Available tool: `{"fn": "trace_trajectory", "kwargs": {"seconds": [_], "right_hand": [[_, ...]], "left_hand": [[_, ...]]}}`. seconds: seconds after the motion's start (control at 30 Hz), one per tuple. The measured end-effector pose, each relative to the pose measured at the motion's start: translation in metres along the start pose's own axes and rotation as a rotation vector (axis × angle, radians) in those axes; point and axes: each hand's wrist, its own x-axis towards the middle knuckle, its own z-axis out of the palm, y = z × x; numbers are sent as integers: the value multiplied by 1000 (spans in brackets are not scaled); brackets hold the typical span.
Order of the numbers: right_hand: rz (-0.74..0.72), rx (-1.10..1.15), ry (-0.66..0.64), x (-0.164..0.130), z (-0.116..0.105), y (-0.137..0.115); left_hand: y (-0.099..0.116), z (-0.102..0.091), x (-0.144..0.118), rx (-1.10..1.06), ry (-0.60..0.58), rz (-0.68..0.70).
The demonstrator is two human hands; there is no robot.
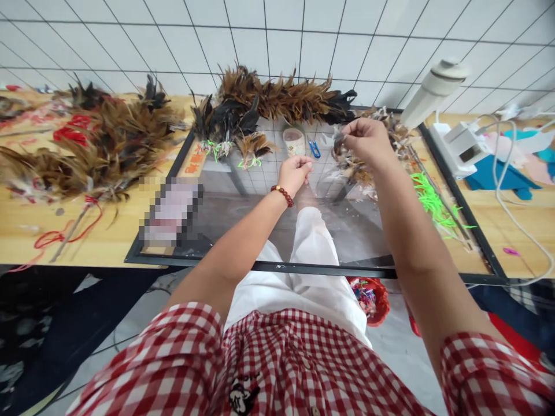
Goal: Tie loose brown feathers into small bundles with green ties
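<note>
My left hand, with a beaded bracelet at the wrist, is held over the glass panel. Its thumb and fingertips are pressed together, and anything between them is too small to make out. Further right and higher, my right hand pinches a small greyish feather above a loose heap of brown feathers. Just beyond my left hand stand a roll of tape and blue thread snips. Two feather bunches, one black and one brown, lie to the left with green ties.
A long brown feather strip lies along the tiled wall. More feather bundles cover the left side. Bright green strands, a white power strip with cables and a white cylinder are at right. A red basket sits below the edge.
</note>
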Motion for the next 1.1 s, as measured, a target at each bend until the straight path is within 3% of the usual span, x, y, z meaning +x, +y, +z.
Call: {"fn": "trace_trajectory", "kwargs": {"seconds": [0.2, 0.4, 0.63, 0.73, 0.83, 1.1], "right_hand": [[104, 213, -63, -14, 19, -21], [154, 73, -127, -25, 34, -29], [-160, -642, -65, -33, -3, -65], [-325, -672, -226, -37, -10, -77], [-405, -695, -353, -43, -2, -78], [-380, -721, -294, -49, 21, -59]], "left_hand": [[-1, -1, 0, -24, 62, 34], [-2, 0, -3, 27, 1, 77], [0, 1, -6, 80, 20, 29], [-1, 1, -6, 116, 1, 39], [-6, 2, -4, 153, -13, 73], [-9, 5, -2, 183, -11, 105]]}}
